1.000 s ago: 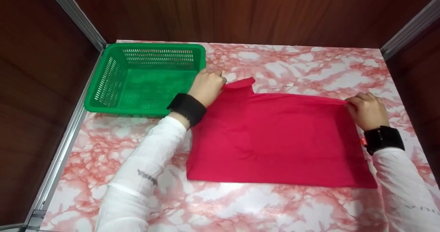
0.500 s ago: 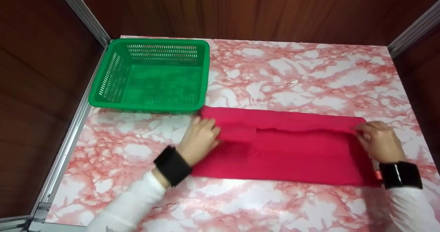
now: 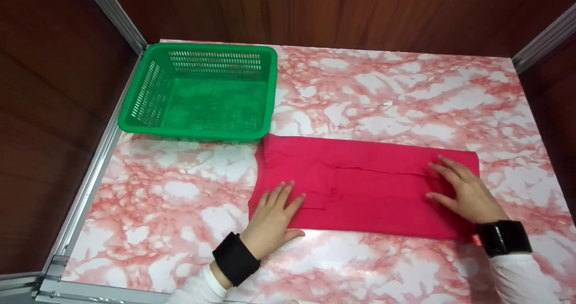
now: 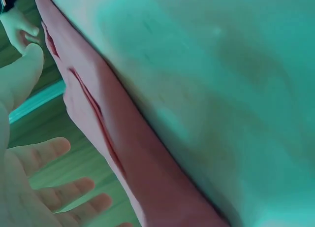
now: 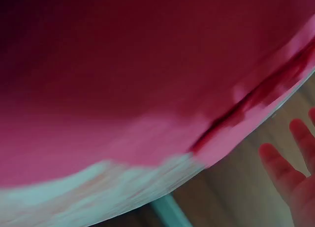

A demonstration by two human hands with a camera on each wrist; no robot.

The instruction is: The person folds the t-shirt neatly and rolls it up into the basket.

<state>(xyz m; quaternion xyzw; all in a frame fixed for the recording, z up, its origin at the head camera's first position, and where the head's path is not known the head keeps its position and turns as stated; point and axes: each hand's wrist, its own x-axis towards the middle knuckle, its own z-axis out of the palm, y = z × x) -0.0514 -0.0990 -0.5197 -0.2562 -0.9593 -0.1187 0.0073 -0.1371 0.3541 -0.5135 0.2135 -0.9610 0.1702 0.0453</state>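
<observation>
A bright red piece of clothing (image 3: 373, 187), folded into a long flat strip with a few creases and slits between its layers, lies on the marbled table. In the head view my left hand (image 3: 270, 225) is over its near left corner, fingers spread and straight. My right hand (image 3: 468, 196) is over the right end, thumb apart from the extended fingers. The left wrist view has the left hand (image 4: 29, 187) with fingers outstretched beside the cloth (image 4: 133, 153). In the right wrist view, the right hand's fingertips (image 5: 278, 168) show at the edge, off the cloth (image 5: 123, 89).
A green plastic basket (image 3: 198, 135) with slotted sides stands at the back left, its front right corner close to the cloth. Dark wood panels (image 3: 337, 15) with metal edge rails (image 3: 112, 15) enclose the marbled table (image 3: 405, 92) at the back and sides.
Both hands held the cloth's far edge, brought it toward the near side, folding it into a narrower strip, then let go. The fingers are now spread over the cloth.
</observation>
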